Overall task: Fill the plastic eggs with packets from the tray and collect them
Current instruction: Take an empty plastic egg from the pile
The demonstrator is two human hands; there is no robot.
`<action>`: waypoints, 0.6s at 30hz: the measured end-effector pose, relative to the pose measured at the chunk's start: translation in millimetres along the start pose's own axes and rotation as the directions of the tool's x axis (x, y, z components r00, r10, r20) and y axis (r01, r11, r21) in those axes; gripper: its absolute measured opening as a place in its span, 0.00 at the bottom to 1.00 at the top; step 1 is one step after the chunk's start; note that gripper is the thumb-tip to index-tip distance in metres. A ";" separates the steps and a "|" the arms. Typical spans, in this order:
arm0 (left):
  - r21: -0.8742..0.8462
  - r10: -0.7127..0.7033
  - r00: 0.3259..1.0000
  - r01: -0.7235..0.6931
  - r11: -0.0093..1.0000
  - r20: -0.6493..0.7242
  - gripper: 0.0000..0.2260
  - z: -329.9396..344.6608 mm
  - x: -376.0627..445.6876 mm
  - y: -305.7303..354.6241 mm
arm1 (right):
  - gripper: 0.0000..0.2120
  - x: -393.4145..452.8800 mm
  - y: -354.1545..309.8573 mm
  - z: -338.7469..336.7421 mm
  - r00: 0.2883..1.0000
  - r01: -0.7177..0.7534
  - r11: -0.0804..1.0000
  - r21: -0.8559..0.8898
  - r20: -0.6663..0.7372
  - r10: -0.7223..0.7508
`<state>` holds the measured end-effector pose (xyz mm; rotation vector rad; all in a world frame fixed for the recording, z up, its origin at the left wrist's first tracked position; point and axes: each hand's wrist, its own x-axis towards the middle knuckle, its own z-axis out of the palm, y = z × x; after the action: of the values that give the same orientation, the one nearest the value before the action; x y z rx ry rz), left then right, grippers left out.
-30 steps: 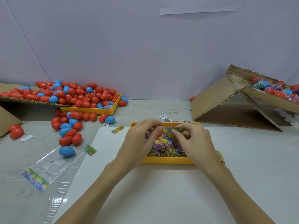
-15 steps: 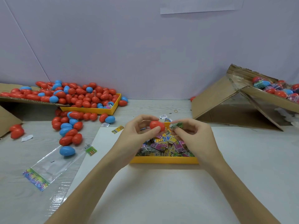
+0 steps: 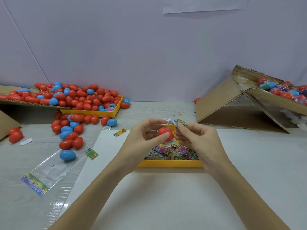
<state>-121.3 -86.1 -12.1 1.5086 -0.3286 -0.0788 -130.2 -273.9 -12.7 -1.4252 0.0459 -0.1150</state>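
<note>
Red plastic egg [image 3: 165, 133] is pinched by the left hand [image 3: 146, 140] above the yellow tray [image 3: 169, 163]. Just to its right, slightly higher, a green packet [image 3: 181, 124] is pinched by the right hand [image 3: 199, 140], nearly touching the egg.

Both bare forearms reach in from the lower edge and converge toward the middle, wrists raised off the surface. The left hand [image 3: 142, 138] is curled, its thumb and fingertips pinching a small red plastic egg [image 3: 165, 133]. The right hand [image 3: 201, 140] faces it, fingers bent, thumb and forefinger pinching a small green crinkled packet [image 3: 181, 123] just beside the egg.
</note>
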 end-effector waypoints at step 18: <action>0.307 0.155 0.987 -0.134 0.942 -0.045 0.05 5.4 -3.7 0.9 | 0.02 -5.3 6.5 7.5 0.990 0.113 0.961 -0.253 0.107 -0.088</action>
<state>-126.3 -90.3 -11.6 1.7819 -0.4094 0.1466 -134.3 -265.1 -18.2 -1.6930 -0.0933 -0.1286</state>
